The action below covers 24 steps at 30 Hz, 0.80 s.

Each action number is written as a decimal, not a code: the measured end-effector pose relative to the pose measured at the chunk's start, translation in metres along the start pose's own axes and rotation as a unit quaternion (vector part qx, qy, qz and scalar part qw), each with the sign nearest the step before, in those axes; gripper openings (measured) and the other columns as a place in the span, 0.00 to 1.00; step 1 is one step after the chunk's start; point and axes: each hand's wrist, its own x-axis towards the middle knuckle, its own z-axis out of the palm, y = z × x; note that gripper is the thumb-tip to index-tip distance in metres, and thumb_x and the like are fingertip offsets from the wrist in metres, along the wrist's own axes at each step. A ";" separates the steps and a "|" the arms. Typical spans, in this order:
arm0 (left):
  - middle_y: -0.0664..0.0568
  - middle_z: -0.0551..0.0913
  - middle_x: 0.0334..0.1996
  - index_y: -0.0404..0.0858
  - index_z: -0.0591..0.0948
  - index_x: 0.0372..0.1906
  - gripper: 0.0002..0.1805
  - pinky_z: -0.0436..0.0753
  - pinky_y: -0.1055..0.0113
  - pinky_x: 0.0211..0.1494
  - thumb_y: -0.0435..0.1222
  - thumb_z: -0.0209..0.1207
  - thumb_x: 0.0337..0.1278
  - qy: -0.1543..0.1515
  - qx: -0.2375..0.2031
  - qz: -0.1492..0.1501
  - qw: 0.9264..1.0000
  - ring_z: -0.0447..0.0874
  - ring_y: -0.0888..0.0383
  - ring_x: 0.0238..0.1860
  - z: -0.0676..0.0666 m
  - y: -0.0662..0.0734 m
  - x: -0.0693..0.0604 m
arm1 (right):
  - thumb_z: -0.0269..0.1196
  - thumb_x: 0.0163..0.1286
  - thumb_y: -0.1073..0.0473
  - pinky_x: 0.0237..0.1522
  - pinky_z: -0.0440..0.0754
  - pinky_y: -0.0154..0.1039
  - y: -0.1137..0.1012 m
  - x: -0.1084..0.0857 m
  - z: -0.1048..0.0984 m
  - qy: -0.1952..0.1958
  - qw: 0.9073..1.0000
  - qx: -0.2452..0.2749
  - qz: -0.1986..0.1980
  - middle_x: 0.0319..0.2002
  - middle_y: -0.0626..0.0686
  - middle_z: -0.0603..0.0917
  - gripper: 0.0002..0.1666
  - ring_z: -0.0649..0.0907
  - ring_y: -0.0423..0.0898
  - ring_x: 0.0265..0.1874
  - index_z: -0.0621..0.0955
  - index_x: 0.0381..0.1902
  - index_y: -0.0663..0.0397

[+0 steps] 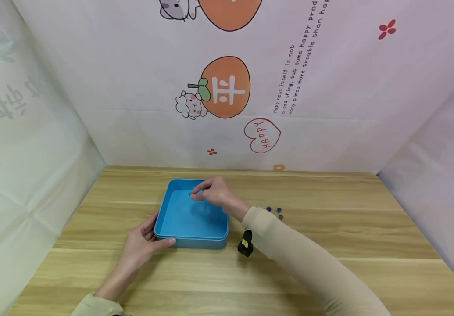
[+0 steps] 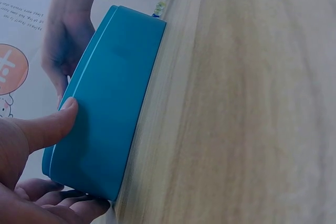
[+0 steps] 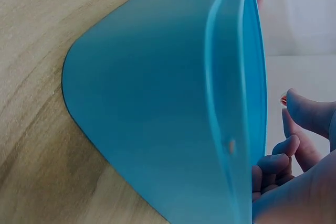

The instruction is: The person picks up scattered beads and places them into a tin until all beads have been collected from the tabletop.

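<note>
A shallow, open blue box (image 1: pixel 191 242) sits on the wooden table. My left hand (image 1: pixel 140 243) grips its near left corner, thumb (image 2: pixel 58 124) against the front wall and the other fingers along the left side. Over the box's inside, toward the far side, my right hand (image 1: pixel 216 193) pinches a small clear marble with red in it (image 3: pixel 284 99) between thumb and fingertip. From the head view that marble is mostly covered by the fingers.
To the right of the box, beside my right forearm, several small marbles (image 1: pixel 279 210) lie on the table (image 1: pixel 349 237), blue and brownish ones among them. A black wrist camera (image 1: pixel 245 244) hangs under the right wrist. Printed cloth (image 1: pixel 163 140) walls in the table's back and sides.
</note>
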 end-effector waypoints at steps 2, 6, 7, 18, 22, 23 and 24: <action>0.35 0.58 0.81 0.33 0.58 0.83 0.57 0.69 0.50 0.75 0.35 0.80 0.53 0.001 0.000 0.001 1.000 0.60 0.38 0.78 0.000 0.000 0.000 | 0.76 0.68 0.58 0.56 0.75 0.55 0.001 0.001 0.001 0.002 1.000 0.000 -0.001 0.42 0.51 0.85 0.05 0.77 0.53 0.47 0.93 0.38 0.54; 0.36 0.58 0.81 0.33 0.59 0.83 0.57 0.69 0.51 0.75 0.36 0.80 0.54 0.004 0.005 -0.001 1.000 0.61 0.39 0.78 0.000 0.001 -0.001 | 0.76 0.69 0.58 0.56 0.74 0.55 0.002 0.001 0.003 0.005 1.000 -0.006 0.006 0.42 0.51 0.84 0.04 0.76 0.53 0.48 0.94 0.38 0.52; 0.36 0.58 0.81 0.33 0.59 0.83 0.57 0.69 0.51 0.75 0.36 0.80 0.54 0.004 0.006 -0.001 1.000 0.61 0.40 0.78 0.000 0.001 -0.001 | 0.76 0.69 0.58 0.56 0.74 0.55 0.003 0.001 0.004 0.005 1.000 -0.006 0.008 0.43 0.51 0.84 0.04 0.76 0.53 0.48 0.94 0.38 0.52; 0.36 0.58 0.81 0.33 0.58 0.83 0.57 0.69 0.51 0.75 0.36 0.80 0.54 0.002 0.002 0.001 1.000 0.61 0.39 0.78 0.000 0.001 0.000 | 0.75 0.69 0.57 0.60 0.74 0.59 0.003 0.001 0.004 0.009 1.000 -0.006 0.008 0.49 0.53 0.85 0.05 0.77 0.55 0.53 0.94 0.39 0.52; 0.36 0.58 0.81 0.34 0.58 0.83 0.57 0.70 0.51 0.74 0.36 0.80 0.54 0.002 0.002 0.000 1.000 0.61 0.39 0.78 0.000 0.001 0.000 | 0.75 0.69 0.57 0.56 0.75 0.55 0.003 0.001 0.005 0.012 1.000 -0.013 0.012 0.45 0.52 0.84 0.05 0.76 0.54 0.49 0.94 0.39 0.52; 0.36 0.58 0.81 0.33 0.58 0.83 0.57 0.70 0.51 0.74 0.36 0.80 0.54 0.002 0.003 0.001 1.000 0.61 0.39 0.78 0.000 0.001 -0.001 | 0.75 0.69 0.57 0.55 0.75 0.54 0.003 0.001 0.005 0.012 1.000 -0.014 0.013 0.44 0.51 0.83 0.06 0.76 0.53 0.48 0.94 0.41 0.52; 0.36 0.58 0.81 0.33 0.58 0.83 0.57 0.70 0.50 0.74 0.35 0.80 0.54 0.002 0.002 0.002 1.000 0.61 0.39 0.78 0.000 0.001 -0.001 | 0.75 0.70 0.57 0.54 0.74 0.54 0.003 0.001 0.005 0.013 1.000 -0.014 0.012 0.42 0.52 0.82 0.07 0.76 0.53 0.47 0.93 0.42 0.53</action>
